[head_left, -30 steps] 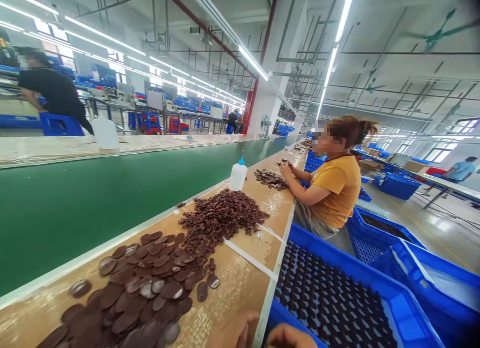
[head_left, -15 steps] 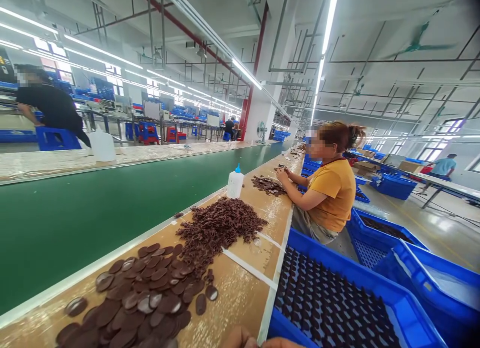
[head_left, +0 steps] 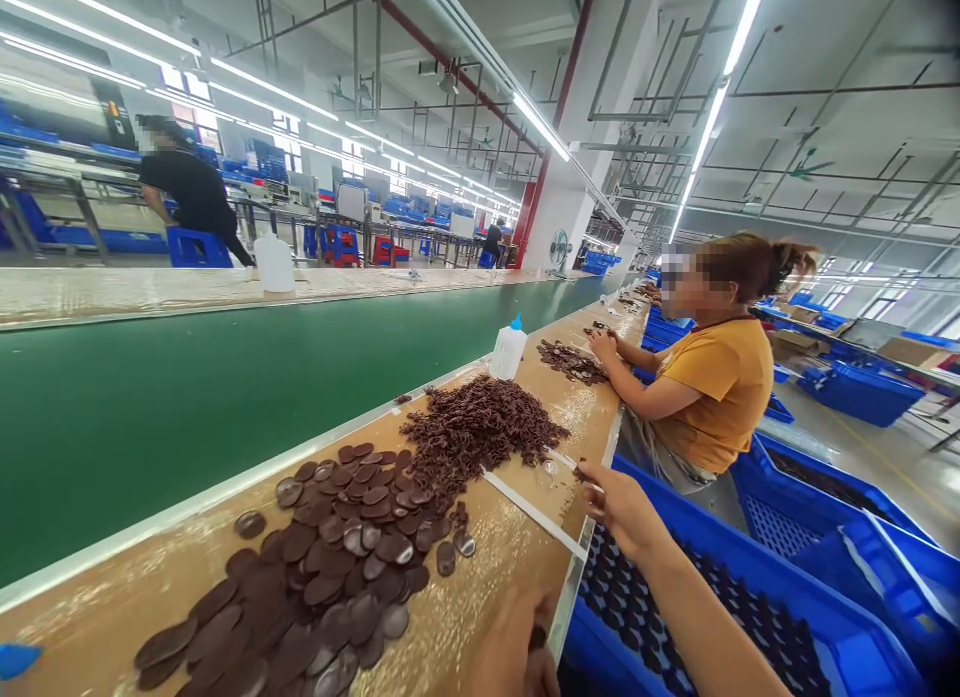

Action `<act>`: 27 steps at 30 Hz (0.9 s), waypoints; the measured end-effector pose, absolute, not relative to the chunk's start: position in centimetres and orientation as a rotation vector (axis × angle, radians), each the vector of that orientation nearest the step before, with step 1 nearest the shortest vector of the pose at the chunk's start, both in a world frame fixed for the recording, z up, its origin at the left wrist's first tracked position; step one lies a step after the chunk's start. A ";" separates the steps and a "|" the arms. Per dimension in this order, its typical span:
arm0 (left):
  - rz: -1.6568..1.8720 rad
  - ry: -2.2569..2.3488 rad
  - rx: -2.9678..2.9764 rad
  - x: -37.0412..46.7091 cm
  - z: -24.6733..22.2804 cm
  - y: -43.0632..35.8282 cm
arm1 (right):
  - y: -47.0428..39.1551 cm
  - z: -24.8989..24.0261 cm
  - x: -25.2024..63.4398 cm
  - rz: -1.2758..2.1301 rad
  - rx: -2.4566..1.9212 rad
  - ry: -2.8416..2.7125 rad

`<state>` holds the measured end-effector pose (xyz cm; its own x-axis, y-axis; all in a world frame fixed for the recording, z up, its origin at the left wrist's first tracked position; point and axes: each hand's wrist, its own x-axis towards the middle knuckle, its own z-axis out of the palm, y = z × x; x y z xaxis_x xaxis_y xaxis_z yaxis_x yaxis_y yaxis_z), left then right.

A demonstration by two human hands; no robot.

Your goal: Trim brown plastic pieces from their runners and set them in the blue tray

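Reaching right hand (head_left: 619,502), pinching small brown part (head_left: 581,472) at lower centre, risked dropping it into blue crate (head_left: 757,567); left hand (head_left: 517,647) gripped dark piece (head_left: 537,637) at table (head_left: 480,577) edge.

Taking the heap of small brown pieces (head_left: 480,432) as landmark: just nearer lies a wide spread of brown discs (head_left: 330,567), covering the bench toward the green belt (head_left: 225,377). Right of the heap a bare strip runs along the bench edge, crossed by white tape (head_left: 532,514). Beyond it stands a squeeze bottle (head_left: 508,349), then a co-worker's forearms (head_left: 637,372)
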<state>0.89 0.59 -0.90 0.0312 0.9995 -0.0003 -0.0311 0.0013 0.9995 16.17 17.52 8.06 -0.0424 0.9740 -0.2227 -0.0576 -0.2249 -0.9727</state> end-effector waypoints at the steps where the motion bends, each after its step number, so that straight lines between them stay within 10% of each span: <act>1: 1.172 1.126 1.169 1.0 -1.0 0.8 | 18.6 7.9 16.0 1.433 -1.348 -1.086; 27: 1.027 1.168 1.257 0.6 0.1 1.6 | 20.7 7.5 15.3 1.559 -1.467 -1.264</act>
<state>0.58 1.57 0.07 0.1434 0.9869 -0.0739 0.0530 0.0669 0.9963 15.31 20.73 7.53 -0.1687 0.9200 -0.3538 0.1559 -0.3296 -0.9312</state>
